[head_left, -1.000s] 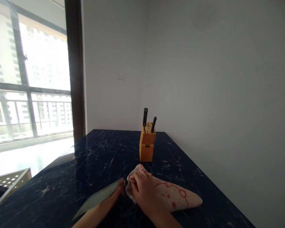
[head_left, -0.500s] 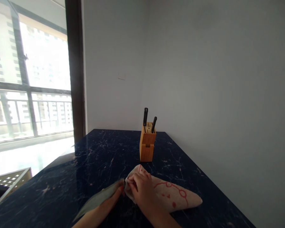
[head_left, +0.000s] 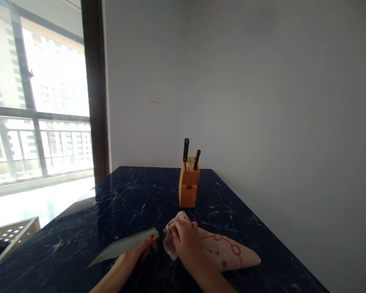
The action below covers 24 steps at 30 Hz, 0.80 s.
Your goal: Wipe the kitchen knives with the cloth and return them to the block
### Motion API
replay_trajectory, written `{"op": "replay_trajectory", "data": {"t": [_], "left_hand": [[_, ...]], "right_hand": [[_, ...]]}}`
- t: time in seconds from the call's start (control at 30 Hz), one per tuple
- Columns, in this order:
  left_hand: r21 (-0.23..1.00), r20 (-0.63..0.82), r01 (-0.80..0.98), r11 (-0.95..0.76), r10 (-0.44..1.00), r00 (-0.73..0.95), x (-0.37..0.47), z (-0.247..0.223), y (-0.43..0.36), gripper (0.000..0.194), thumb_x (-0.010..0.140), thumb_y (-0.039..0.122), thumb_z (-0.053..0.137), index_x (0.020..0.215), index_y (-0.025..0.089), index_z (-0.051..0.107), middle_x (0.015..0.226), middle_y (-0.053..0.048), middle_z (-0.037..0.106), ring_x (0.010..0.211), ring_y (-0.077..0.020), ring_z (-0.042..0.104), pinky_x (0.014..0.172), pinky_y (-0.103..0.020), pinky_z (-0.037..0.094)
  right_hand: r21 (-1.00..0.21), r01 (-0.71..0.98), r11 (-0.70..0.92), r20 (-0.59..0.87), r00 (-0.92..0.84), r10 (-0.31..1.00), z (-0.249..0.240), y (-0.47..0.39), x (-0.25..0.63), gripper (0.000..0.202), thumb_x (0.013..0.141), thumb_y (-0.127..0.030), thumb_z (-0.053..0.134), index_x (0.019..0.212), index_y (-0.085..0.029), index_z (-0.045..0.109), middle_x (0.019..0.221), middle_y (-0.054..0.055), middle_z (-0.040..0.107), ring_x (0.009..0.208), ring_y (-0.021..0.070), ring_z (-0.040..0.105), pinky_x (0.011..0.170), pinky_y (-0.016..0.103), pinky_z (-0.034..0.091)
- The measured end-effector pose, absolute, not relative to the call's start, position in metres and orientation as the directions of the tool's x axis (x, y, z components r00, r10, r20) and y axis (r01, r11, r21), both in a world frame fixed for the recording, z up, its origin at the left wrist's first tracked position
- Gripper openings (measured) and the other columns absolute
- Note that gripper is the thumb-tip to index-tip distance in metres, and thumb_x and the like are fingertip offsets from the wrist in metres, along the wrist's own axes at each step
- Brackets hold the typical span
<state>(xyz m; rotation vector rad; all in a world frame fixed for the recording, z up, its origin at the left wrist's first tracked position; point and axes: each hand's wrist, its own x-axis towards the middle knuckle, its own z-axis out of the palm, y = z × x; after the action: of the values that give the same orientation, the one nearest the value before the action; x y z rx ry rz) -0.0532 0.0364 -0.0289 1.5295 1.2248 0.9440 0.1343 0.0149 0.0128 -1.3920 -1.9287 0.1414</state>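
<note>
A kitchen knife (head_left: 118, 247) lies across the front of the view, its blade pointing left and its dark handle running right into a cloth. My left hand (head_left: 138, 253) pinches the blade close to the handle, with red nails showing. Bunched in my closed right hand (head_left: 186, 241) is a pale cloth (head_left: 232, 252) with red markings, wrapped around the handle end. Most of the handle is hidden by the cloth and fingers. The rest of the cloth trails off to the right above the dark tabletop.
Beyond my hands, a wooden knife block (head_left: 188, 190) stands on the dark blue marbled table (head_left: 134, 191), with two black-handled knives in it. A perforated light-coloured piece (head_left: 16, 236) is at the lower left. A wall runs along the right side, a window on the left.
The cloth and my right hand have shifted slightly right along the handle, uncovering a bit of it. The blade has turned, showing more of its flat side, and my left hand has moved slightly left.
</note>
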Motion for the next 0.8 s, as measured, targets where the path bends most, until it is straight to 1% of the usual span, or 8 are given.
{"op": "replay_trajectory", "data": {"t": [0.13,0.27,0.4,0.6,0.8], "left_hand": [[0.969,0.044,0.229,-0.092,0.977,0.209,-0.053,-0.017,0.027,0.053,0.075,0.061,0.037,0.063,0.018,0.065,0.043,0.005,0.037,0.049,-0.0141,0.041,0.058,-0.026,0.035],[0.979,0.040,0.191,-0.071,0.986,0.163,-0.051,-0.006,0.019,0.053,0.077,0.059,0.035,0.062,0.018,0.065,0.044,0.005,0.035,0.050,-0.0141,0.039,0.058,-0.025,0.034],[0.988,0.013,0.152,-0.035,0.990,0.141,-0.051,-0.003,0.017,0.051,0.078,0.058,0.037,0.063,0.018,0.066,0.046,0.005,0.033,0.050,-0.0130,0.037,0.055,-0.024,0.032],[0.998,-0.031,0.051,0.026,0.994,0.108,-0.049,-0.002,0.012,0.044,0.077,0.053,0.044,0.061,0.019,0.065,0.048,0.005,0.034,0.049,-0.0123,0.037,0.052,-0.023,0.032],[0.998,-0.006,0.063,0.000,0.994,0.106,-0.049,0.001,0.010,0.042,0.076,0.052,0.045,0.063,0.019,0.067,0.049,0.005,0.033,0.048,-0.0119,0.035,0.051,-0.023,0.033]], "right_hand": [[-0.484,0.801,0.353,0.494,-0.083,0.866,0.014,0.017,0.137,0.019,0.077,-0.009,0.046,0.081,-0.024,0.057,0.089,-0.002,0.063,0.095,0.0184,0.051,0.076,0.032,0.026],[-0.489,0.800,0.348,0.526,-0.047,0.849,0.014,0.017,0.141,0.020,0.079,-0.010,0.045,0.084,-0.024,0.057,0.092,-0.001,0.062,0.095,0.0181,0.051,0.077,0.031,0.026],[-0.519,0.771,0.369,0.563,-0.016,0.826,0.011,0.020,0.145,0.020,0.080,-0.010,0.044,0.086,-0.024,0.057,0.090,-0.002,0.062,0.089,0.0156,0.053,0.078,0.030,0.028],[-0.550,0.777,0.307,0.561,0.072,0.825,0.006,0.026,0.148,0.017,0.083,-0.016,0.043,0.087,-0.022,0.059,0.088,0.001,0.063,0.084,0.0164,0.054,0.075,0.029,0.031],[-0.544,0.791,0.281,0.542,0.075,0.837,0.003,0.029,0.149,0.020,0.084,-0.017,0.043,0.090,-0.024,0.062,0.090,0.001,0.064,0.086,0.0170,0.055,0.076,0.030,0.031]]}}
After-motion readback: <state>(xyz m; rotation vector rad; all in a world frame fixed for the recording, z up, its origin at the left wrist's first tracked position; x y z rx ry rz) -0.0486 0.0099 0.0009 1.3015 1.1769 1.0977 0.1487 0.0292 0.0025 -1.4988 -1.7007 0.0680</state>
